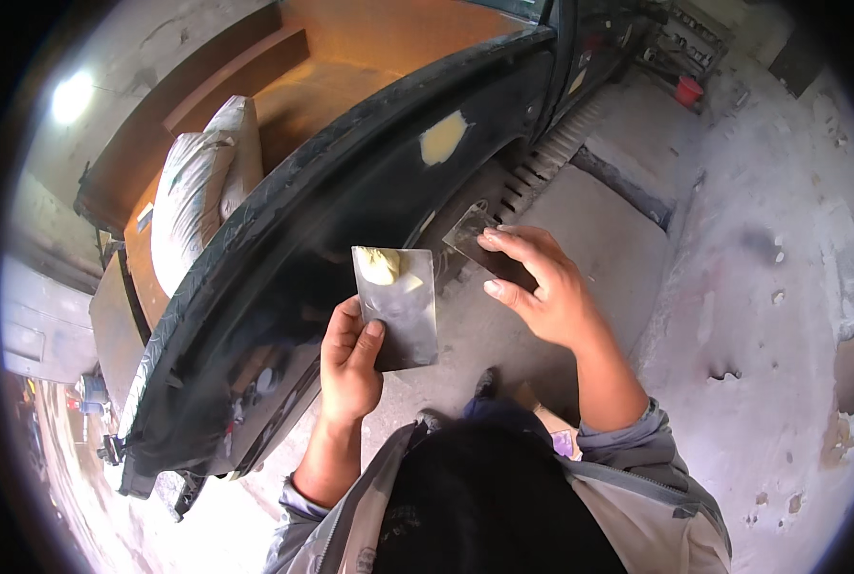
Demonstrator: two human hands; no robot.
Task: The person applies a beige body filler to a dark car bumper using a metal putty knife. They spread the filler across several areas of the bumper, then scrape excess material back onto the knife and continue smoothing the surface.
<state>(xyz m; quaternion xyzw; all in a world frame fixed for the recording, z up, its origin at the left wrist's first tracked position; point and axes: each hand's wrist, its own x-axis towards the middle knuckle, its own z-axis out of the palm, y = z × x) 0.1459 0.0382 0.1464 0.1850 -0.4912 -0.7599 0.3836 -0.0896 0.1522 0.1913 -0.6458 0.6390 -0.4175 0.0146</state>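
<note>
My left hand (350, 359) grips the lower left edge of a flat grey rectangular plate (403, 320), thumb across its face. A lump of pale yellow body filler (379, 266) sits at the plate's top left corner, with a small smear beside it. To the right, my right hand (542, 287) is closed on a dark, thin, flat spreader (475, 234), which is apart from the plate. Beyond both hands runs the dark side panel (369, 182) of a vehicle, bearing a dried-looking yellow filler patch (443, 139).
White stuffed sacks (195, 196) lean in the vehicle's rust-brown cargo bed (341, 81). A red bucket (688, 91) stands at the far right near a rack. The patchy grey wall (762, 287) rises on the right. A cardboard piece and purple item (563, 442) lie near my feet.
</note>
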